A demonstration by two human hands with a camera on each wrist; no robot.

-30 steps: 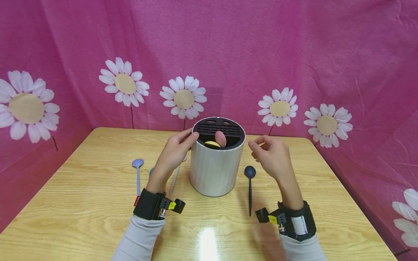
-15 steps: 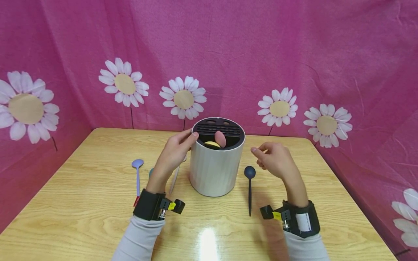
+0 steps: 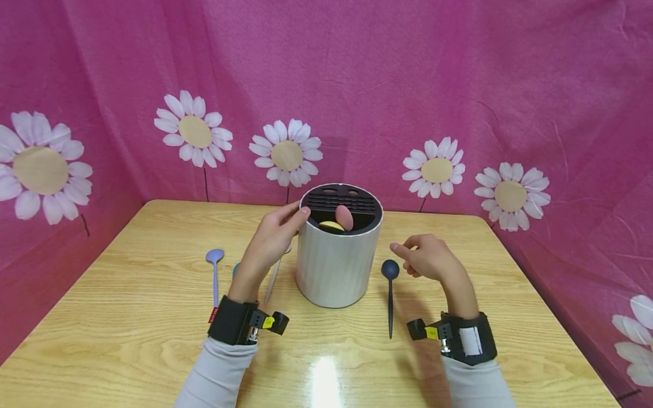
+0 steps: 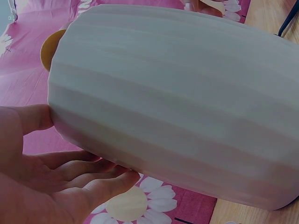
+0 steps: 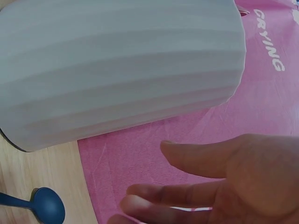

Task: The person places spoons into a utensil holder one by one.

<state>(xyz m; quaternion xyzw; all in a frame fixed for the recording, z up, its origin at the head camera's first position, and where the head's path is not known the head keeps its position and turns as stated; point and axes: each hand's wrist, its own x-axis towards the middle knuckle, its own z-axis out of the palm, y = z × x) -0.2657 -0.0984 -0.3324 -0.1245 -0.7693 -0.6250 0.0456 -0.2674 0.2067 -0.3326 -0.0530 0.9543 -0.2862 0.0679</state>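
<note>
A white ribbed utensil holder (image 3: 334, 269) with a dark slotted top stands upright on the table. Pink (image 3: 344, 217) and yellow (image 3: 331, 226) rounded utensil heads show in its front opening. My left hand (image 3: 270, 235) rests against the holder's left side, thumb at the rim; in the left wrist view its fingers (image 4: 110, 186) lie fairly straight along the wall. To the holder's right, my right hand (image 3: 428, 258) hovers with nothing in it, thumb apart from loosely bent fingers. A dark blue round-headed spoon (image 3: 390, 270) lies just left of and below these fingertips.
Left of the holder lie a lilac spoon (image 3: 215, 256) with a red tag and a thin pale-handled utensil (image 3: 272, 281). A teal thing (image 3: 236, 269) is mostly hidden behind my left wrist. A pink flowered cloth (image 3: 357, 85) hangs behind the wooden table (image 3: 127, 340).
My right hand has moved slightly away from the holder and come down toward the dark blue spoon. The left hand and the holder stay where they were.
</note>
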